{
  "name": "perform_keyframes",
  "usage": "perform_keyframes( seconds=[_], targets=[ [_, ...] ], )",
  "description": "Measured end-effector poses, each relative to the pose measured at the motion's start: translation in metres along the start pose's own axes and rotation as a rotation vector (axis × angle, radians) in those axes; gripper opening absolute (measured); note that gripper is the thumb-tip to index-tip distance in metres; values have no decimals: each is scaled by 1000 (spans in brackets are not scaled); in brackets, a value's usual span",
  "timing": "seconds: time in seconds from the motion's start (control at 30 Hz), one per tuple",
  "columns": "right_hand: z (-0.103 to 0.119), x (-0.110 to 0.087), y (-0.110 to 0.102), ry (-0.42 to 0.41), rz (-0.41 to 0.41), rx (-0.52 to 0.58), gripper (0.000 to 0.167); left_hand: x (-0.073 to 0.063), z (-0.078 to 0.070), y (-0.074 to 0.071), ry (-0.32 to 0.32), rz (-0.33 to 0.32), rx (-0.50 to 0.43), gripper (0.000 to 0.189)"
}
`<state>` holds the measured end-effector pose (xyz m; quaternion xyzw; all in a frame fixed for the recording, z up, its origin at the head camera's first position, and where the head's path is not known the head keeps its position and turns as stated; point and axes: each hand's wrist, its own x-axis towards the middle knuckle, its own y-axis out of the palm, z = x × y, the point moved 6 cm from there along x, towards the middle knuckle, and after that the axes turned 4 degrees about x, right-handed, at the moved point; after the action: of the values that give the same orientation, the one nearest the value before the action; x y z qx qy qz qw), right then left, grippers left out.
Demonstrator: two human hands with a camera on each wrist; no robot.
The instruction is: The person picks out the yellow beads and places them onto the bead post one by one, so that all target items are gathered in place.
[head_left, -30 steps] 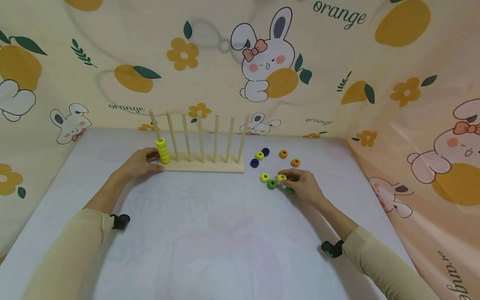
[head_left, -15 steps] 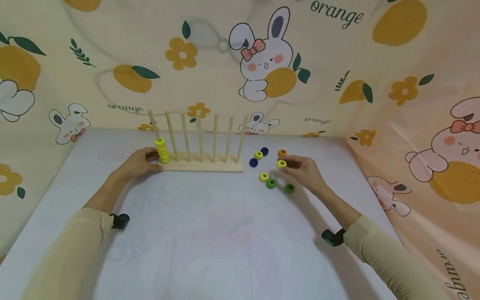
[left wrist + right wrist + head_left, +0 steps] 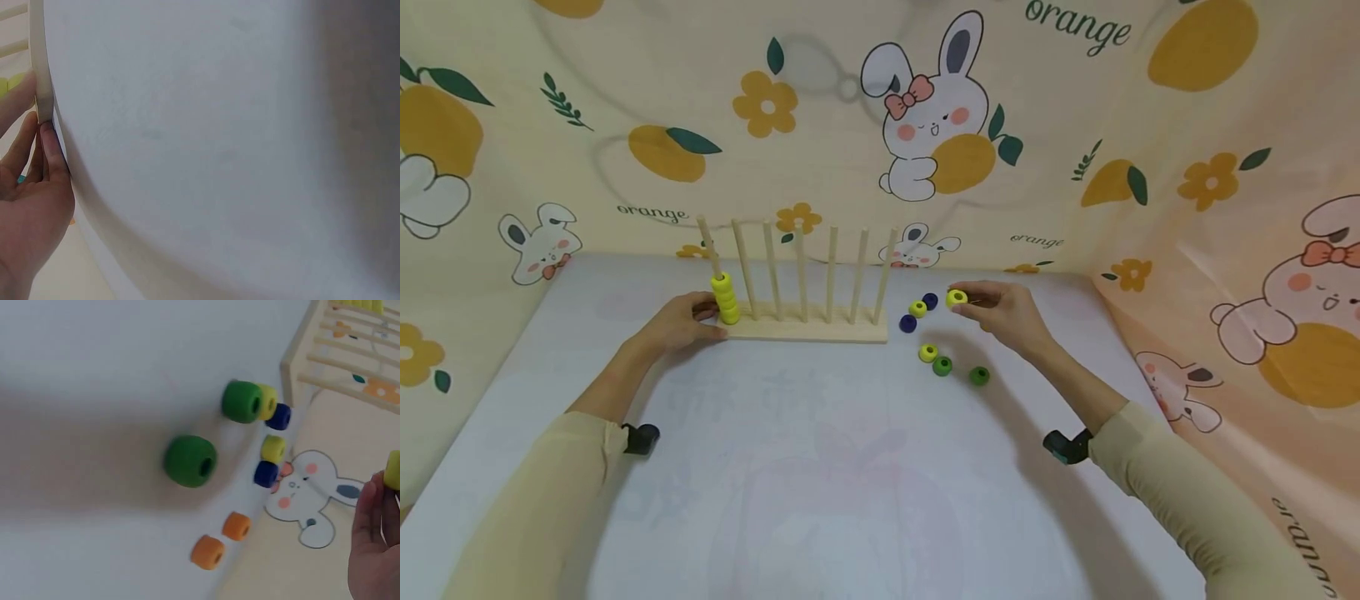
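A wooden peg rack (image 3: pixel 808 332) stands at the back left of the table, its leftmost peg carrying a stack of yellow beads (image 3: pixel 726 298). My left hand (image 3: pixel 679 323) grips the rack's left end, thumb at the front corner of the base. Raised above the table to the right of the rack, a yellow bead (image 3: pixel 957 298) is pinched between the thumb and fingers of my right hand (image 3: pixel 1007 315). The right wrist view shows this bead (image 3: pixel 392 470) at its right edge, held at the fingertips.
Loose on the table lie two green beads (image 3: pixel 979 376), two yellow beads (image 3: pixel 928 352) and two dark blue beads (image 3: pixel 907 323). Two orange beads (image 3: pixel 207 552) show in the right wrist view; my right hand hides them from the head view. Printed cloth (image 3: pixel 820 167) hangs behind.
My right hand has lifted the yellow bead from beside the green beads and carried it up and toward the back, slightly left. My left hand stays at the rack's end.
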<state>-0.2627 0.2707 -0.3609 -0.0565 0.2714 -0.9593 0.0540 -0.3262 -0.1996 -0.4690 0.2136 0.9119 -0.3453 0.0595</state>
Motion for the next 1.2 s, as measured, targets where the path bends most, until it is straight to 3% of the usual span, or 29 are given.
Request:
perform_keyframes(
  seconds=[0.93, 1.2],
  targets=[
    [87, 45, 8, -179, 82, -66, 35, 2, 3, 2, -1, -1, 7, 81],
    [119, 56, 11, -271, 79, -77, 34, 1, -1, -1, 8, -8, 31, 80]
  ],
)
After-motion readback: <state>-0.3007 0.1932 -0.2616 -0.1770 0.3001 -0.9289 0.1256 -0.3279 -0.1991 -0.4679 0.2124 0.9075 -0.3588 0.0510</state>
